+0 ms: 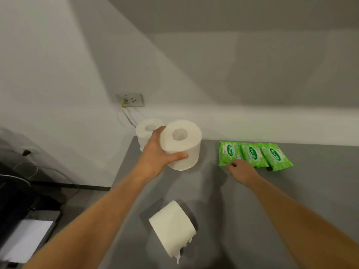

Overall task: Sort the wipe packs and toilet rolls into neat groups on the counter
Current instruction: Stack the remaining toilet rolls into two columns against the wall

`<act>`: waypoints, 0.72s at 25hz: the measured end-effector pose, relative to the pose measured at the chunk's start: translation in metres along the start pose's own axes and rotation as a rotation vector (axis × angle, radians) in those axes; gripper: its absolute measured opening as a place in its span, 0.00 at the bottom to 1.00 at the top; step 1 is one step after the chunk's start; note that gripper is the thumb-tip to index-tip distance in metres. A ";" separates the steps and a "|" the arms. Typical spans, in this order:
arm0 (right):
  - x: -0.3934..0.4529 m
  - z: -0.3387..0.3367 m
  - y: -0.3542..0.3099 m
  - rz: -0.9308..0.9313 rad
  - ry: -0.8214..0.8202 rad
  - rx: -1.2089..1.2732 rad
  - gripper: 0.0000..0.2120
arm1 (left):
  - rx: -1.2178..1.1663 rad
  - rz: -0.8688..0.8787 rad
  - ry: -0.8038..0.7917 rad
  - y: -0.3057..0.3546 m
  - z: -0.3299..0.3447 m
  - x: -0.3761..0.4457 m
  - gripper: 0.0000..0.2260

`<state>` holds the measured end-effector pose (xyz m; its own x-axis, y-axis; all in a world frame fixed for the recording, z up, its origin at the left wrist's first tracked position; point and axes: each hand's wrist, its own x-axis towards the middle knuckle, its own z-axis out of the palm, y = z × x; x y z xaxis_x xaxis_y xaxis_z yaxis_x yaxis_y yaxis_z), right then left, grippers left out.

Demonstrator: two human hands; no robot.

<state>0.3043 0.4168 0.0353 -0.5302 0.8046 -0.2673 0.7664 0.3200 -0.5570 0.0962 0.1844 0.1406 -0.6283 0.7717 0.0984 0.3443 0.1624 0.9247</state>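
Observation:
My left hand point(156, 154) grips an upright white toilet roll point(182, 144), thumb across its front, near the counter's back left. A second upright roll point(146, 131) stands just behind it in the corner, partly hidden by my hand. A third roll point(172, 229) lies on its side near the front, with a loose torn end. Three green wipe packs point(254, 155) lie in an overlapping row at the back right. My right hand point(240, 169) sits at the front edge of the leftmost pack, fingers curled; whether it pinches the pack is unclear.
The grey counter point(252, 210) ends at a left edge beside the wall. A wall socket point(131, 100) with thin cables hangs above the corner. Dark equipment and a white sheet point(27, 237) sit lower left, below the counter.

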 end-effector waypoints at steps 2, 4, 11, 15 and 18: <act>0.001 0.006 -0.009 -0.012 0.003 0.000 0.15 | 0.033 -0.001 0.082 0.006 -0.030 0.019 0.41; 0.003 0.010 -0.018 -0.017 0.007 0.011 0.15 | 0.043 -0.008 0.141 0.007 -0.054 0.039 0.41; 0.015 0.008 -0.029 -0.001 0.021 0.045 0.14 | 0.119 -0.071 0.213 -0.012 -0.082 0.098 0.45; 0.020 0.006 -0.024 0.033 0.028 0.038 0.14 | 0.127 -0.093 0.235 -0.034 -0.078 0.114 0.46; 0.022 0.008 -0.015 0.036 0.041 0.004 0.15 | 0.095 -0.108 0.253 -0.044 -0.075 0.115 0.48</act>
<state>0.2783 0.4254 0.0321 -0.4871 0.8353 -0.2550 0.7833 0.2888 -0.5504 -0.0437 0.2199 0.1387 -0.8147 0.5710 0.1008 0.3223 0.3014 0.8974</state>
